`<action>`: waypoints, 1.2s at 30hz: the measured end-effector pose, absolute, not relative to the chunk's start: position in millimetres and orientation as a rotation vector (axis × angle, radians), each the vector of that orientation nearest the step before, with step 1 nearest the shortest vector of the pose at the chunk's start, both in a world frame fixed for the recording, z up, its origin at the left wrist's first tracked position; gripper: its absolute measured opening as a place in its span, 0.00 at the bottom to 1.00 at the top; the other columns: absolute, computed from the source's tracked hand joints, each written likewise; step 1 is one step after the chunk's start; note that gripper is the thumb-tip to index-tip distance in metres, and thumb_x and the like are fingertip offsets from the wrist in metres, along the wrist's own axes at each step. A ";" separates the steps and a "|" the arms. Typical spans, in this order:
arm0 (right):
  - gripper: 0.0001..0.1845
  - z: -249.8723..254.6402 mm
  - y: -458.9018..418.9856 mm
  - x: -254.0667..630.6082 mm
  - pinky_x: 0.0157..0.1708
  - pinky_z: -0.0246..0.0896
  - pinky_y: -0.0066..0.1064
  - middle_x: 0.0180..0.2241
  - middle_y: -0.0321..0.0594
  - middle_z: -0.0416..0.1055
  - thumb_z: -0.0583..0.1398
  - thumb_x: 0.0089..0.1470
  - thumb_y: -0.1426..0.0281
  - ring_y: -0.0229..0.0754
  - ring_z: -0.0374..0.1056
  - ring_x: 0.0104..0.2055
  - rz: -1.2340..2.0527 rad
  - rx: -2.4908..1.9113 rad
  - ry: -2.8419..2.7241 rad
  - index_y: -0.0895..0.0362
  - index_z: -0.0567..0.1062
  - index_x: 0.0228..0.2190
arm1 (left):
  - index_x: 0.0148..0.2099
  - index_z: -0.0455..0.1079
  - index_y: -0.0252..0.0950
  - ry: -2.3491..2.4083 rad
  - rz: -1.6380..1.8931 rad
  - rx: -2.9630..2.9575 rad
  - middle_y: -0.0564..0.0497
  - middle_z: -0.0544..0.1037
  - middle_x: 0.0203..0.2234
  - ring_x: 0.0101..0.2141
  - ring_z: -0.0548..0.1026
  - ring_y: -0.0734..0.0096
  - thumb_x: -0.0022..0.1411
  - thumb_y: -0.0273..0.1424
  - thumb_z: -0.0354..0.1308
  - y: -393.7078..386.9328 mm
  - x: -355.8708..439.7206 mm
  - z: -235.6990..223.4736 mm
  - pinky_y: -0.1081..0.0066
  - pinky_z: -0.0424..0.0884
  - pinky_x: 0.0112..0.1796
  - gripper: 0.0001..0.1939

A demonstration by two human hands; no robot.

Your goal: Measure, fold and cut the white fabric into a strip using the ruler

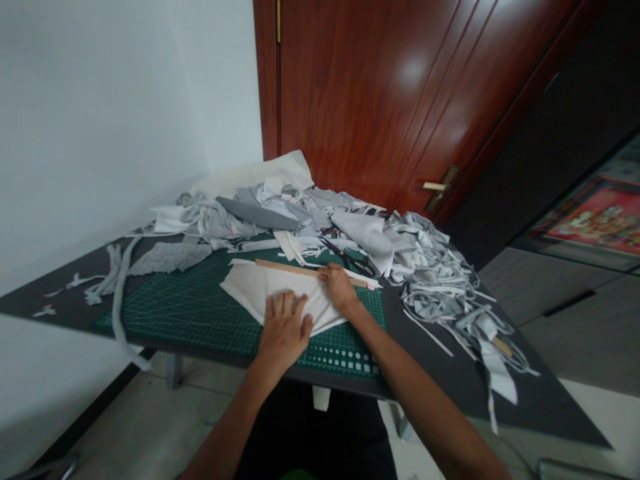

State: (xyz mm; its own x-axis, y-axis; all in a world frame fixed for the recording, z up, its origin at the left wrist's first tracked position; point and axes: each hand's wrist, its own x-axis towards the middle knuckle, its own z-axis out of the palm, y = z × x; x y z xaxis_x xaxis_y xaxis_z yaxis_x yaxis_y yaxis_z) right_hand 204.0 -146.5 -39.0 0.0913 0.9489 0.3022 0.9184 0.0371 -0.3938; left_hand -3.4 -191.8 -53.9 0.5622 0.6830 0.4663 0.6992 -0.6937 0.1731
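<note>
A pale, off-white piece of fabric [250,287] lies on the green cutting mat [185,307]. Along its far edge rests a wooden ruler [285,267]. My left hand [286,327] is spread flat on the fabric, fingers apart, holding nothing. Farther right, my right hand [337,287] has its fingers bunched together over the ruler; the undersides of the fingertips are hidden. A narrow white strip shows beyond the ruler's right part. Just past it lie dark-handled scissors [350,260].
Grey and white fabric scraps [265,207] are heaped along the back of the dark table [540,400]. Another tangled pile of strips [435,287] covers the right side. On the left lie a grey cloth piece [170,257] and a long strip [120,300] hanging over the front edge.
</note>
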 end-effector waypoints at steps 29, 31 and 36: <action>0.08 -40.2 -170.1 207.8 0.52 0.62 0.35 0.41 0.47 0.79 0.64 0.61 0.77 0.47 0.69 0.48 0.027 -1.802 -1.730 0.58 0.84 0.40 | 0.43 0.71 0.39 -0.685 -0.743 -3.292 0.50 0.77 0.39 0.44 0.74 0.61 0.74 0.28 0.49 -220.5 29.3 -41.8 0.61 0.68 0.48 0.09; 0.09 -39.8 -165.2 209.0 0.53 0.62 0.35 0.41 0.46 0.79 0.63 0.62 0.77 0.47 0.69 0.49 0.025 -1.818 -1.738 0.57 0.85 0.40 | 0.42 0.71 0.39 -0.650 -0.741 -3.310 0.50 0.77 0.39 0.43 0.74 0.62 0.74 0.27 0.49 -219.3 28.2 -41.4 0.61 0.68 0.48 0.09; 0.11 -37.9 -150.6 212.3 0.54 0.62 0.34 0.44 0.48 0.79 0.62 0.63 0.78 0.46 0.70 0.49 0.025 -1.845 -1.743 0.58 0.84 0.44 | 0.41 0.71 0.40 -0.553 -0.747 -3.362 0.52 0.77 0.38 0.43 0.74 0.65 0.74 0.27 0.49 -216.6 23.9 -38.9 0.64 0.67 0.48 0.10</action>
State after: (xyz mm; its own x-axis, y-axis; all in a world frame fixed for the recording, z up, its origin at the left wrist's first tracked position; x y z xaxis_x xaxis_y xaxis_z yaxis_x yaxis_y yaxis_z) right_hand 212.3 -150.6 -37.9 0.1395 0.9158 0.3767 0.9046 0.0369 -0.4247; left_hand 23.9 -216.6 -38.9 0.8622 0.3692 0.3468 0.2235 -0.8917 0.3935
